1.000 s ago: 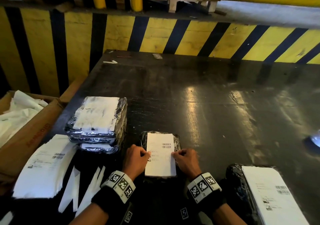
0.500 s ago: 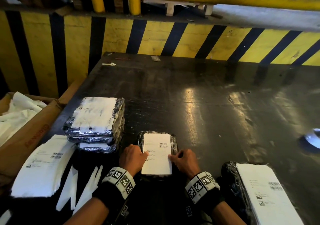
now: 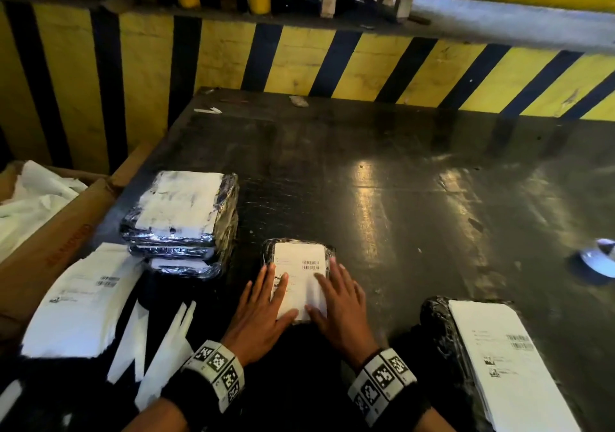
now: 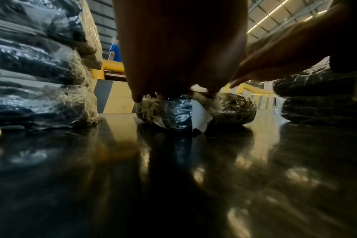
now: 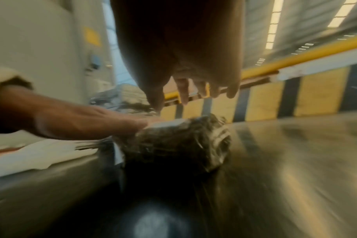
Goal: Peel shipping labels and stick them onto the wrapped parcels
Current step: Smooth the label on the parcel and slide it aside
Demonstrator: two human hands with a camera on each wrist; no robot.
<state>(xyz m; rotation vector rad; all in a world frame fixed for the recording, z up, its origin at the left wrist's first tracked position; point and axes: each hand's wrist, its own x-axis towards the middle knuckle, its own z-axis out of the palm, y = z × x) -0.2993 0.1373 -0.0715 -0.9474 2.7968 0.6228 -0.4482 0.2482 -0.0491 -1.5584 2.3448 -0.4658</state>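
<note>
We see a small wrapped parcel (image 3: 327,252) lying on a dark table (image 3: 416,198), a white shipping label (image 3: 298,278) on its top face. Our left hand (image 3: 263,312) lies flat, fingers straight, on the label's left edge; our right hand (image 3: 339,305) lies flat, fingers spread, on its right side. Neither hand grasps anything. A stack of wrapped parcels (image 3: 181,222) stands just to the left, apart from our hands.

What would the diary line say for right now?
step: smoothing label onto small parcel | left hand: flat on label | right hand: flat on label | stack of parcels: on the left
</note>
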